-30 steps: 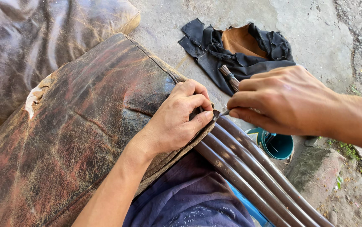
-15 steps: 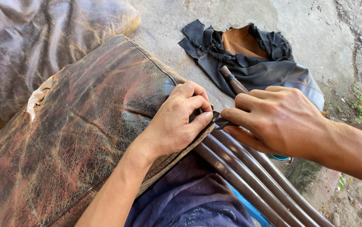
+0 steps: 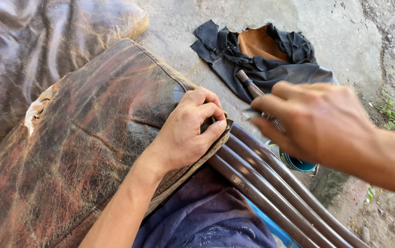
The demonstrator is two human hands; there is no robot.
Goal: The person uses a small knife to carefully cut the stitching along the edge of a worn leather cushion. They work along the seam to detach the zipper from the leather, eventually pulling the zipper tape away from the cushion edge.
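So I've got the cracked brown leather cushion [image 3: 82,138] across my lap, my left hand [image 3: 190,131] clenched on its corner edge by the brown ribbed piping [image 3: 271,188], and my right hand [image 3: 317,121] just right of it gripping a small brush [image 3: 252,89], handle angled up-left toward the black cloth [image 3: 262,59].

Left hand [image 3: 186,133]: bare, no glove, no ring, no watch or band at the wrist. Nails short, thumbnail plainly visible. Forearm bare along its whole visible length; no sleeve reaches into view.

Right hand [image 3: 314,121]: bare, no glove, no ring visible on the knuckle side. Somewhat blurred. Wrist and forearm bare to the picture's edge; no cuff, no strap.

Lap, below the left forearm: dark blue-purple cloth garment [image 3: 206,220], creased, with faint pale specks on the fabric.
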